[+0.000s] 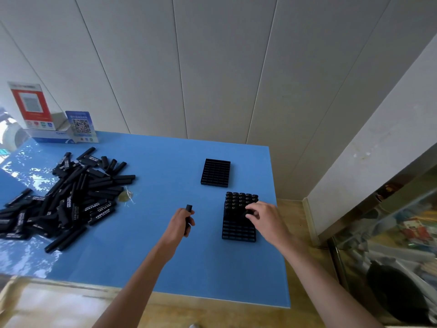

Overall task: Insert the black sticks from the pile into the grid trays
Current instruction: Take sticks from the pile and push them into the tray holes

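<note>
Nearest, the left hand [181, 221] is curled round one black stick [188, 208], its top end poking out above the fist, held over the blue counter [165, 256] between pile and trays; the right hand [260, 216] sits on the near grid tray [238, 230], fingertips [250, 215] bent down among the seated sticks, looks like pinching or pressing one in, can't tell for sure. That tray's far rows are filled with upright sticks, its near rows open. Beyond it, well apart, a second grid tray [215, 172] is empty. The pile of black sticks [71, 197] sprawls on the left of the counter, many left, some with white print. Judgement: sticks look light, rigid, smooth plastic, likely a bit slippery; best gripped mid-body to upper end so the lower end is free to find a cell; a tilt could jam against the grid walls. Trays look light, may skate on the glossy counter, so steady with the other hand. A clear wrapper bit [125, 197] lies beside the pile. Far left corner: QR code stand [81, 126], red sign [32, 106] on a box. White panelled wall [212, 67] behind, glass cabinet [390, 233] to the right
</note>
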